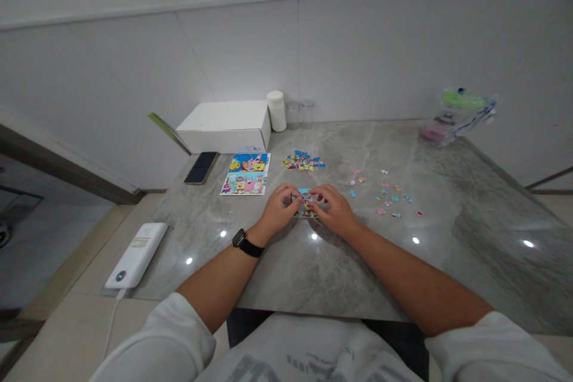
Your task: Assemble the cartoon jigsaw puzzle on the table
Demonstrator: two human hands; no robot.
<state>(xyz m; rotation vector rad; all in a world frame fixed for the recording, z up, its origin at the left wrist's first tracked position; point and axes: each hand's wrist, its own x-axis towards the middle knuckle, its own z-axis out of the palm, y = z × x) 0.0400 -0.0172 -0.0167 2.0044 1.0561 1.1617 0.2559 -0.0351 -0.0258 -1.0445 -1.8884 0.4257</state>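
A small, partly joined jigsaw puzzle (pixel 306 204) with a colourful cartoon picture lies on the grey table in front of me. My left hand (pixel 282 208), with a black watch on the wrist, has its fingers curled in at the puzzle's left side. From the right, my right hand (pixel 335 210) bends thumb and fingers onto the opposite side. Both hands cover parts of the puzzle, and any single piece between the fingertips is too small to make out. Several loose puzzle pieces (pixel 394 198) are spread to the right; a heap of pieces (pixel 302 161) sits just beyond my hands.
Two cartoon picture cards (pixel 244 184) lie left of the heap, beside a dark phone (pixel 201 168). Behind stand a white box (pixel 228 125), a white bottle (pixel 277 112) and clear glasses (pixel 307 114). A plastic bag (pixel 461 116) occupies the far right corner; a corded white device (pixel 136 255) the left edge.
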